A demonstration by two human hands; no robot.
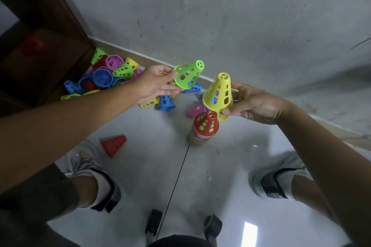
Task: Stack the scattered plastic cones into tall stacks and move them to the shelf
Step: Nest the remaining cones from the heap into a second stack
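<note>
Many loose cones [108, 75] lie heaped by the shelf [40, 46]. Next, the left hand [154, 84] pinches a green cone [188, 74]; the right hand [253, 104] grips a yellow cone [218, 92] above the red-topped stack [202, 128] standing on the floor [150, 166].

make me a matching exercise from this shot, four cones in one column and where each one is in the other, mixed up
Cones:
1. green cone
2. yellow cone
3. red cone with green showing through its holes
4. plain red cone

Places:
A. lying on its side on the floor
B. held in the left hand
C. top of the stack
D. held in the right hand

Pairs: 1-B, 2-D, 3-C, 4-A
</note>
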